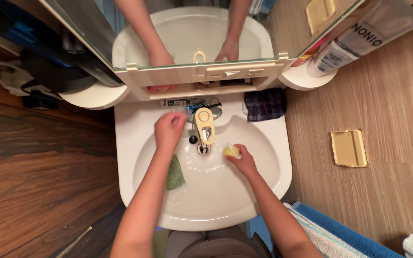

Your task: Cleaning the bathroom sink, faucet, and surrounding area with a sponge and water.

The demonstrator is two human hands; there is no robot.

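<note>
White oval basin (264,177) spreads under both your arms, glossy and smooth. Dark checked cloth (264,104) sits up beyond your right hand (244,162). Cream faucet (204,126) stands between your hands. Green mesh (175,173) lies under your left forearm. Left hand (169,130) is clenched, contents unclear; right hand pinches a small yellow piece (231,151).

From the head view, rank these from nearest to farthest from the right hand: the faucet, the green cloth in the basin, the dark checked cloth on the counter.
1. Faucet: just left of the right hand, which holds a yellow sponge.
2. Green cloth: across the basin, under the left forearm.
3. Dark checked cloth: up on the counter's back right corner, below the mirror.

The green cloth and the checked cloth are close to call.
</note>
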